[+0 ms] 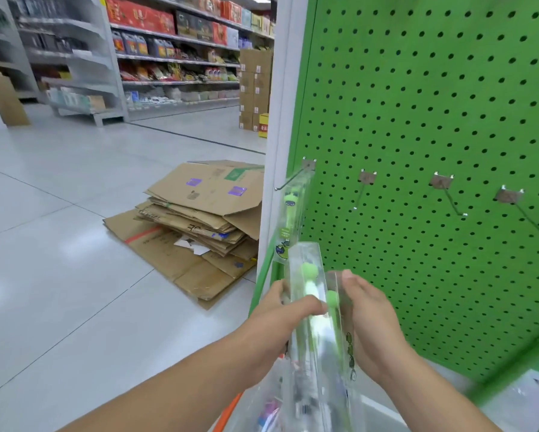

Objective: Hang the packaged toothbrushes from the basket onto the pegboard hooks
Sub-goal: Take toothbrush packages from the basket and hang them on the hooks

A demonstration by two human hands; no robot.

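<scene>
My left hand [280, 313] and my right hand [368, 319] both hold clear packs of green toothbrushes [315, 310] low in front of the green pegboard [433, 104]. The packs overlap, and the left thumb lies across the front one. One packaged toothbrush [291, 213] hangs on the leftmost hook [293, 179]. Three bare hooks [360, 194] stick out further right along the same row. More packs lie blurred in the basket [230, 410] under my forearms; only its orange rim shows.
Flattened cardboard boxes [199, 222] are stacked on the grey floor left of the white pegboard post [277, 120]. Stocked shelves [174, 57] and stacked cartons [254, 88] line the aisle behind.
</scene>
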